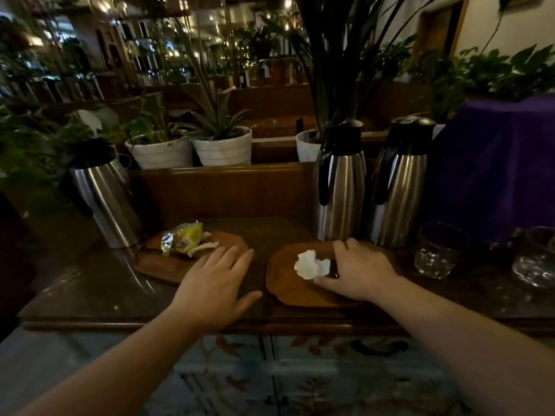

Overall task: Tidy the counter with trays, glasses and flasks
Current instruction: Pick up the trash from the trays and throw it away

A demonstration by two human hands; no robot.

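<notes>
Two wooden trays lie on the dark counter. The left tray (159, 261) carries a crumpled yellow wrapper (183, 238). The right tray (288, 291) holds a crumpled white napkin (310, 264). My right hand (357, 270) rests on the right tray with thumb and fingers closing around the napkin and something dark beside it. My left hand (214, 280) hovers flat and open over the counter, its fingertips at the left tray's right edge. Three steel flasks stand behind: one at the left (102, 193), two at the right (341, 181) (401, 181). Two clear glasses (437, 250) (533, 256) stand far right.
White plant pots (223, 148) sit on a ledge behind the counter's wooden back panel (222, 190). A purple cloth (495, 163) covers something at the back right. The counter's front edge (180, 324) runs below my hands, with patterned floor beneath.
</notes>
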